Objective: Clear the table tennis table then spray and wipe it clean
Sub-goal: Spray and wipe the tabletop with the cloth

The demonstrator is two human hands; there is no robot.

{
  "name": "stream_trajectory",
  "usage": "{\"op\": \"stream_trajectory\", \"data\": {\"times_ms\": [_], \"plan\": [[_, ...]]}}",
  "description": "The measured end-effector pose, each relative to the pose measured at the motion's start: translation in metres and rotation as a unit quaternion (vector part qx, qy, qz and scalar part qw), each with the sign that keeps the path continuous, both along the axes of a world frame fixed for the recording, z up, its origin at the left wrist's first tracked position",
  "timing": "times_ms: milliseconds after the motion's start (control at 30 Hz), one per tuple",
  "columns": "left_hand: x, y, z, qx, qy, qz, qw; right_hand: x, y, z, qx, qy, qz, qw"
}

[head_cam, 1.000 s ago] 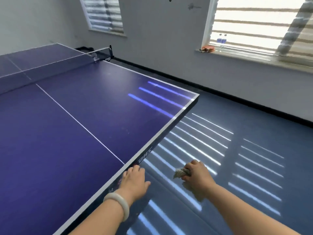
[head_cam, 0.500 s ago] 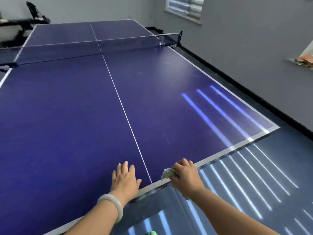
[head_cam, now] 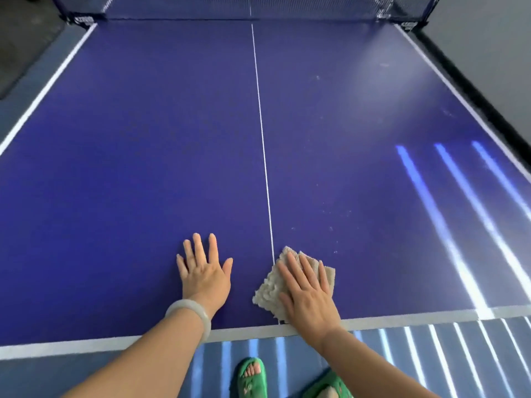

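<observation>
The table tennis table (head_cam: 143, 173) filled nearly the whole view, its blue top crossed by a thin white centre line (head_cam: 263, 145) and edged in white, with the net (head_cam: 247, 7) stretched across the far end. Slanted bars of light (head_cam: 442, 214) lay over its right side and ran on across the floor (head_cam: 425, 357) below the near edge, and faint pale specks showed on the surface right of the centre line. The left hand (head_cam: 204, 272) lay flat on the top, palm down and fingers spread, holding nothing, just left of the centre line and close to the near edge. The right hand (head_cam: 307, 297) was also flat and open, fingers extended, pressing down on a beige cloth (head_cam: 268, 291) rather than gripping it. The cloth lay spread on the table right at the centre line, near the end line, its rumpled edges showing beyond the fingers and to the hand's left. A pale bangle (head_cam: 191, 314) circled the left wrist, and green slippers (head_cam: 251, 376) showed on the floor.
</observation>
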State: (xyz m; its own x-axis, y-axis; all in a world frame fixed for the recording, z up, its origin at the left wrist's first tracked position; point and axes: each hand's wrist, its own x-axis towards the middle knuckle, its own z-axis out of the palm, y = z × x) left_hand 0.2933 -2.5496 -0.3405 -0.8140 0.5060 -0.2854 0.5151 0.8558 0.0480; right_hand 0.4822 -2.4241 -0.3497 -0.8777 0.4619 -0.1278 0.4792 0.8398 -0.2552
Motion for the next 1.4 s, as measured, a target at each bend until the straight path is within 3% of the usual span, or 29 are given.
{"op": "stream_trajectory", "data": {"times_ms": [167, 333, 533, 667, 833, 1000, 1067, 1267, 1400], "plan": [[0.009, -0.002, -0.016, 0.036, 0.049, 0.017, 0.998, -0.011, 0.011, -0.015, 0.028, 0.003, 0.021, 0.999], [0.007, -0.002, -0.022, 0.03, 0.08, 0.017, 0.996, -0.077, 0.077, -0.017, 0.05, -0.022, 0.044, 0.998], [0.005, -0.005, -0.027, 0.025, 0.091, 0.018, 0.995, -0.153, 0.131, -0.015, 0.037, -0.065, -0.04, 0.996], [0.005, -0.006, -0.027, 0.033, 0.092, 0.021, 0.995, -0.11, 0.053, -0.015, 0.019, -0.02, -0.07, 0.997], [0.005, -0.005, -0.025, 0.041, 0.082, 0.017, 0.996, -0.028, 0.007, -0.016, 0.035, -0.002, 0.038, 0.999], [0.006, -0.005, -0.024, 0.047, 0.081, 0.018, 0.995, -0.076, 0.017, -0.014, 0.018, -0.053, -0.202, 0.978], [0.006, -0.005, -0.024, 0.05, 0.078, 0.019, 0.996, -0.102, -0.003, -0.014, 0.016, -0.041, -0.23, 0.972], [0.006, -0.006, -0.027, 0.052, 0.067, 0.015, 0.996, -0.059, -0.053, -0.017, 0.032, -0.009, -0.104, 0.994], [0.006, -0.006, -0.026, 0.058, 0.068, 0.012, 0.996, 0.002, -0.026, -0.015, 0.056, -0.007, -0.051, 0.997]]}}
